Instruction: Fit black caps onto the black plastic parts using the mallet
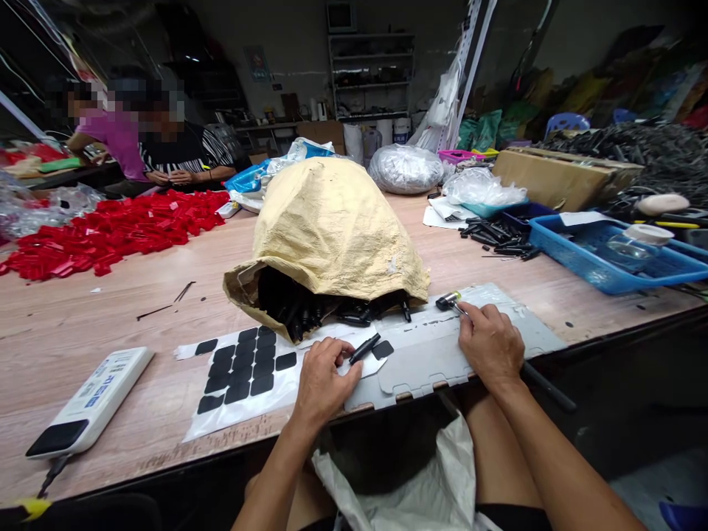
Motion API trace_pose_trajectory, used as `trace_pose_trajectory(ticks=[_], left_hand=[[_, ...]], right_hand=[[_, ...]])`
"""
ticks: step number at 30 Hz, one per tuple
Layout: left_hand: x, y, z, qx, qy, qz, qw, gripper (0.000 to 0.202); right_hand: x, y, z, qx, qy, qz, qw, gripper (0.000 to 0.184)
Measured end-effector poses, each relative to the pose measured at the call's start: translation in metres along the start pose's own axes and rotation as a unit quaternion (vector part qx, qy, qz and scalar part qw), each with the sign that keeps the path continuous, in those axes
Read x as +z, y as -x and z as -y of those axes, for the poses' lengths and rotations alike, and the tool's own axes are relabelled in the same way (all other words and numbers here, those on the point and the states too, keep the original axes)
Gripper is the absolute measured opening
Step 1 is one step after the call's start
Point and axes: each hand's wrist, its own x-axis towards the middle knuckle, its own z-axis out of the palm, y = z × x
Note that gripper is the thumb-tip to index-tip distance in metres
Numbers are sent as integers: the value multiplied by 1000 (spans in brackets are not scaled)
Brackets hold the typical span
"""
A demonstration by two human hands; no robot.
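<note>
Between the thumb and fingers of my left hand [326,376] is a small black tubular piece [365,348], tilted up to the right. A loose black rounded-square sticker [383,349] lies just beside it. My right hand [491,341] is closed around a small hammer [449,301]; its head rests over a grey board [425,361] and its dark handle sticks out behind my wrist. White backing sheets [193,426] with rows of black stickers lie left of my left hand. In front of both hands, a yellow woven sack [332,221] lies on its side, black pieces showing in its mouth.
A white device [91,402] with a cable lies at the left. Red parts [122,228] are heaped behind it, near two people [149,140]. At the right stand a blue tray [608,258] and black pieces [498,234]. A pale bag [398,479] hangs open below the table edge.
</note>
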Motion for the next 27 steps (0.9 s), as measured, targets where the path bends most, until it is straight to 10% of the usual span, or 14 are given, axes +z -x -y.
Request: trace_pose_trajectory(ticks=[13,22,27], left_hand=[[-8,-12,-7,-3,19,53,998,40],[1,-25,-24,-2,-44,67,997,21],[1,-30,-28,-33,112,72,991,17]], right_hand=[[3,1,0,1,-1,-8,1000,28],[3,0,-1,4,-4,1,1000,29],[1,1,0,1,-9,1,1000,29]])
